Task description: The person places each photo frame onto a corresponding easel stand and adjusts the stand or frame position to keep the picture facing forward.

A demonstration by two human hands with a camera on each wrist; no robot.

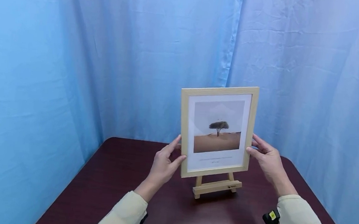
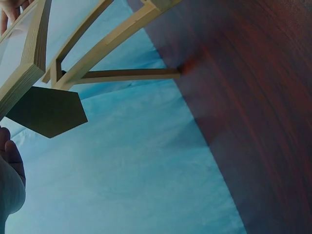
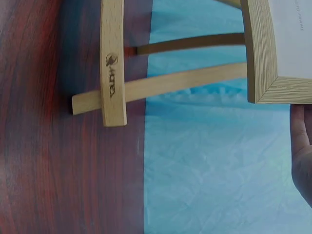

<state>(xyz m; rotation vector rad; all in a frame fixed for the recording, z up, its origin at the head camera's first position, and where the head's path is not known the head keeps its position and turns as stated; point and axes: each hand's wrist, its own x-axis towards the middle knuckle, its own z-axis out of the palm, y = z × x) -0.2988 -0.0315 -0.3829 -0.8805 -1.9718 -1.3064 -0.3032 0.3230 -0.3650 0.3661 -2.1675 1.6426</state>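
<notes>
Head view: framed pic. (image 1: 217, 136) was upright, sl. tilted, betw. L hand (image 1: 165, 163) & R hand (image 1: 267, 160), each pinching a side edge, thumb in front, other fingers part-hidden; mini easel (image 1: 217, 187) stood betw. & below the fingers. L wrist view: dark flap (image 2: 51, 111) behind framed pic., near L fingers, hidden from head. R wrist view: logo (image 3: 111, 59) on easel ledge (image 3: 113, 24) showed larger; framed pic. edge touched R fingers, apart from ledge.

Two hands (image 1: 164, 162) (image 1: 268, 162), one framed picture (image 1: 216, 144) (one tree (image 1: 219, 125) printed), one easel (image 1: 217, 188), one table (image 1: 114, 177)
</notes>
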